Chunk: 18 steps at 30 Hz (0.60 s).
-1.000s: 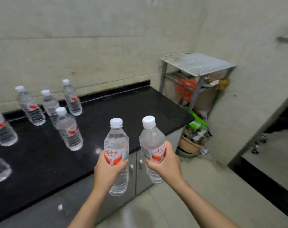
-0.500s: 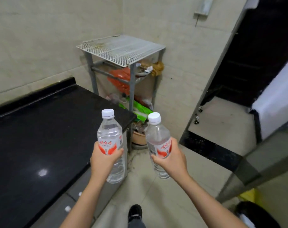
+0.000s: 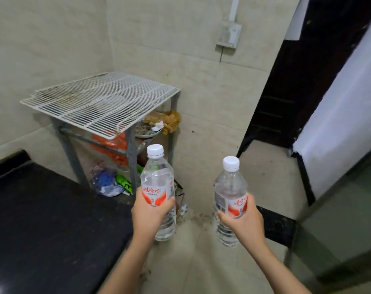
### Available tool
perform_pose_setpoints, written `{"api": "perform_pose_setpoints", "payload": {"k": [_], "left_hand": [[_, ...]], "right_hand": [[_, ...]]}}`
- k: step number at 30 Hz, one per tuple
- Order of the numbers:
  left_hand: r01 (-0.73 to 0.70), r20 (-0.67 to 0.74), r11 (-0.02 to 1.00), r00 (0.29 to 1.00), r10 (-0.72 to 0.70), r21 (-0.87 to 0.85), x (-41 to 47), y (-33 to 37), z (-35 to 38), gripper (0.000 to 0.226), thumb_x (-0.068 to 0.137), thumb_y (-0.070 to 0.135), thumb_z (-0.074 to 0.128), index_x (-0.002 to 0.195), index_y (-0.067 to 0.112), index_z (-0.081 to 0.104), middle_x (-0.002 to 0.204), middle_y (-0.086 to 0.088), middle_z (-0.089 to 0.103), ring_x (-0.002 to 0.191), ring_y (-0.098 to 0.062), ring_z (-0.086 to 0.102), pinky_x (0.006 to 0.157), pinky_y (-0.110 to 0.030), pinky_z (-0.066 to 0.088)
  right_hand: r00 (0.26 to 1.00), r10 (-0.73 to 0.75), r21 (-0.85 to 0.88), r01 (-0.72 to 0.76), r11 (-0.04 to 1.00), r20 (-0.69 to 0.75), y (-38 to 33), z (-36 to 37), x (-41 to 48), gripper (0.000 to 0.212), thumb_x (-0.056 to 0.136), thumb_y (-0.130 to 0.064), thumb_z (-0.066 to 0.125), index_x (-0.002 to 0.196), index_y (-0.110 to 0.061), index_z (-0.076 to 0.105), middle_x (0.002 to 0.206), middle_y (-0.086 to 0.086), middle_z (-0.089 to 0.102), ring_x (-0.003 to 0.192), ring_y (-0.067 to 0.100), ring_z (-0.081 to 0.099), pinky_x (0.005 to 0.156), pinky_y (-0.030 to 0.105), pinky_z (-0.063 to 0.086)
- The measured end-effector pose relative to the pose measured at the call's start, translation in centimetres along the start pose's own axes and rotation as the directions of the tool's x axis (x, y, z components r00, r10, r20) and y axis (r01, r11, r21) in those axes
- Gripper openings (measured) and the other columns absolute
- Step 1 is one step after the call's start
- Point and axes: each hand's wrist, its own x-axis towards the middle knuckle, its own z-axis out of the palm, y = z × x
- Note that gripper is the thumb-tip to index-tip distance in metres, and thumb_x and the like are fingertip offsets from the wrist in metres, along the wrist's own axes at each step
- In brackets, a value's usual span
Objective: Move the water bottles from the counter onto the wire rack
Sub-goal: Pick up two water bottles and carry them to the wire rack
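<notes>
While both bottles are held upright in front of the person, the left hand (image 3: 151, 213) has its grip wrapped round the label of the left bottle (image 3: 157, 183), and the right hand (image 3: 245, 221) is clenched round the right bottle (image 3: 230, 198) in the same way. Both hang over the floor, to the right of the black desk (image 3: 48, 225) and nearer than the wire rack (image 3: 101, 100), whose white top shelf lies bare in the far corner. Risk lies mostly in the landing: a narrow base set on thin wires may tip, and the grid appears to overhang its frame at the near edge, so a bottle put there could tilt the shelf or roll off.
</notes>
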Motion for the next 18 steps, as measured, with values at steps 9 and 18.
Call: {"api": "perform_pose_setpoints", "payload": {"k": [9,18], "left_hand": [[-0.270,-0.184,0.961,0.949,0.255,-0.059,11.8,7.5,6.8,0.060,0.056,0.013,0.084,0.104,0.025,0.050,0.091,0.010,0.062,0.085,-0.013,0.061,0.077,-0.028,0.046],[-0.469,-0.441,0.882,0.803,0.401,-0.051,23.2,17.2,8.6,0.062,0.063,0.010,0.080,0.117,0.017,0.050,0.105,0.002,0.065,0.093,-0.008,0.063,0.077,-0.024,0.049]], "right_hand": [[0.962,-0.273,0.209,0.260,0.943,0.032,-5.6,1.0,18.6,0.057,0.059,-0.018,0.083,0.096,-0.036,0.043,0.086,-0.024,0.055,0.087,0.014,0.061,0.080,0.032,0.049],[0.815,-0.571,0.380,0.501,0.778,0.095,-16.3,5.6,34.8,0.058,0.057,-0.023,0.084,0.096,-0.029,0.042,0.090,-0.010,0.059,0.090,0.020,0.063,0.080,0.036,0.052]]}}
